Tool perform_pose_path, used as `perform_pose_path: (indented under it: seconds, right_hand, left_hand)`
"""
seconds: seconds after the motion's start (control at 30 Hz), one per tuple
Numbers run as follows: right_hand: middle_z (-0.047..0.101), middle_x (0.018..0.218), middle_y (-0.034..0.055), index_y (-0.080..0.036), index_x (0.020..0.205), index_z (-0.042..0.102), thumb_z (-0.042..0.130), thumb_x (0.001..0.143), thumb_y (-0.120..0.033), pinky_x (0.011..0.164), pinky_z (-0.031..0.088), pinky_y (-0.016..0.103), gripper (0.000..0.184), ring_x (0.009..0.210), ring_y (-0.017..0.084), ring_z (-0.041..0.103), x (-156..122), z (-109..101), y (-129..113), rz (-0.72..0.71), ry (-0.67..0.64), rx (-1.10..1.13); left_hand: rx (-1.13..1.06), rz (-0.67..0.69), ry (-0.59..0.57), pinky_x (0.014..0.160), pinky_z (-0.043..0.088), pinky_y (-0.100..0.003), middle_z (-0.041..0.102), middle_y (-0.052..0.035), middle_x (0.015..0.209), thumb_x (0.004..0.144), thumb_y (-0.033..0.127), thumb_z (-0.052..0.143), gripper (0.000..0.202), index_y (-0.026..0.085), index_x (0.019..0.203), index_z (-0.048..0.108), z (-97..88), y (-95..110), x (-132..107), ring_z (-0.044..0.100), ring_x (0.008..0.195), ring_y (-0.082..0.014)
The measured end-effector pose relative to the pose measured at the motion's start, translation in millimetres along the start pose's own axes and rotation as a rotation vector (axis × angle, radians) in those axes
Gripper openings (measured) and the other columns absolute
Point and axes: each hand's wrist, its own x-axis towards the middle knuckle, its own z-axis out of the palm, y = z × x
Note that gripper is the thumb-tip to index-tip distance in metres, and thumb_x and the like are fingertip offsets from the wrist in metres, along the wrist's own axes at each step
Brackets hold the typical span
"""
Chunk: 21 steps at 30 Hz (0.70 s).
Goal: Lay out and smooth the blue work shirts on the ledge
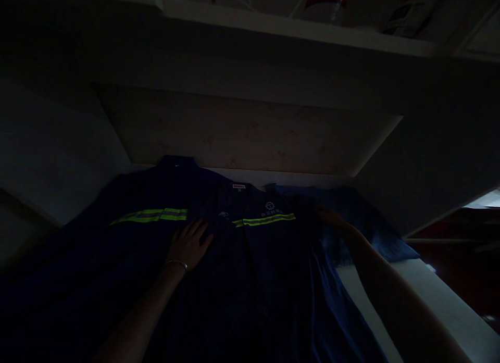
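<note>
A dark blue work jacket [250, 279] with yellow-green reflective stripes [265, 220] across the chest lies spread flat on a pale surface. My left hand [190, 244] rests flat on the jacket's left chest, fingers stretched out, a thin bracelet on the wrist. My right hand [331, 218] reaches to the jacket's right shoulder, where the sleeve [367, 222] runs off to the right; its fingers lie on the cloth in deep shadow, and whether they pinch it is unclear.
The scene is very dim. A pale table edge [441, 300] shows at the right. Behind the jacket rises a wooden back panel [250, 134], with a shelf [297, 27] carrying several objects overhead.
</note>
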Motion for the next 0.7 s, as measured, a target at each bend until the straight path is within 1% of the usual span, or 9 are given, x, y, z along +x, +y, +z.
perform_pose_path:
  seconds: [0.13,0.23,0.37,0.43,0.47,0.53,0.6,0.63,0.7]
  right_hand:
    - [0.068,0.074,0.0055,-0.016,0.084,0.068,0.050,0.085,-0.047,0.065,0.051,0.031,0.036,0.072,0.020,0.063,0.9,8.4,-12.3,-0.028,-0.050,0.027]
    - [0.070,0.095,0.0073,-0.019,0.085,0.066,0.053,0.082,-0.046,0.081,0.052,0.034,0.030,0.091,0.022,0.063,-16.6,12.5,-33.8,-0.169,-0.092,0.054]
    - [0.063,0.123,0.0066,-0.022,0.083,0.068,0.061,0.082,-0.045,0.102,0.042,0.037,0.024,0.114,0.023,0.058,-54.9,13.6,-67.0,-0.533,-0.390,0.059]
    - [0.061,0.128,0.0059,-0.023,0.094,0.068,0.063,0.081,-0.047,0.099,0.045,0.037,0.028,0.112,0.023,0.060,-64.5,13.7,-77.8,-0.523,-0.456,0.131]
    - [0.061,0.128,0.0061,-0.024,0.102,0.067,0.063,0.080,-0.048,0.097,0.048,0.036,0.033,0.111,0.022,0.061,-65.1,14.6,-80.9,-0.470,-0.419,0.178]
    - [0.062,0.127,0.0078,-0.024,0.117,0.062,0.058,0.084,-0.049,0.096,0.049,0.037,0.041,0.111,0.023,0.061,-60.5,20.0,-82.7,-0.355,-0.232,0.206]
    - [0.061,0.129,0.0105,-0.022,0.127,0.057,0.047,0.091,-0.047,0.103,0.044,0.040,0.045,0.119,0.023,0.057,-55.3,32.6,-79.7,-0.306,-0.066,0.075]
    - [0.057,0.134,0.0115,-0.021,0.131,0.055,0.044,0.094,-0.046,0.107,0.039,0.042,0.047,0.125,0.024,0.052,-54.7,41.7,-77.0,-0.319,-0.037,-0.034]
    - [0.047,0.146,0.0110,-0.022,0.138,0.049,0.040,0.096,-0.045,0.113,0.027,0.051,0.049,0.136,0.026,0.040,-59.3,63.4,-70.3,-0.386,-0.094,-0.258]
  left_hand:
    - [-0.022,0.001,0.014,0.115,0.020,-0.050,0.044,-0.0021,0.151,0.092,0.056,0.036,0.053,0.032,0.136,0.052,0.8,-0.3,0.0,0.034,0.140,-0.0269]
    - [-0.027,0.005,0.039,0.115,0.020,-0.050,0.045,-0.0021,0.150,0.092,0.056,0.036,0.052,0.032,0.135,0.053,1.7,-0.6,-0.5,0.036,0.139,-0.0271]
    - [-0.025,0.008,0.034,0.113,0.022,-0.053,0.045,-0.0019,0.150,0.092,0.057,0.035,0.053,0.033,0.135,0.052,2.5,-1.4,-1.2,0.036,0.139,-0.0281]
    - [-0.024,0.007,0.025,0.113,0.022,-0.054,0.044,-0.0023,0.151,0.092,0.057,0.035,0.054,0.032,0.136,0.051,2.6,-1.5,-1.3,0.036,0.139,-0.0283]
    - [-0.022,0.007,0.020,0.113,0.022,-0.053,0.044,-0.0024,0.151,0.092,0.057,0.035,0.054,0.032,0.137,0.051,2.5,-1.5,-1.2,0.036,0.139,-0.0281]
    - [-0.016,0.004,0.018,0.114,0.022,-0.052,0.044,-0.0023,0.151,0.092,0.057,0.035,0.053,0.032,0.137,0.051,2.1,-1.3,-1.0,0.036,0.139,-0.0274]
    - [-0.009,0.004,0.021,0.114,0.022,-0.052,0.045,-0.0023,0.150,0.092,0.057,0.035,0.053,0.032,0.136,0.051,1.2,-1.0,-0.9,0.036,0.139,-0.0273]
    - [-0.008,0.008,0.026,0.114,0.023,-0.052,0.045,-0.0026,0.150,0.092,0.056,0.035,0.053,0.032,0.137,0.051,0.7,-0.8,-0.9,0.037,0.139,-0.0275]
    - [-0.008,0.018,0.035,0.113,0.024,-0.053,0.045,-0.0034,0.150,0.093,0.056,0.035,0.053,0.031,0.137,0.052,-0.4,-0.4,-1.4,0.037,0.138,-0.0281]
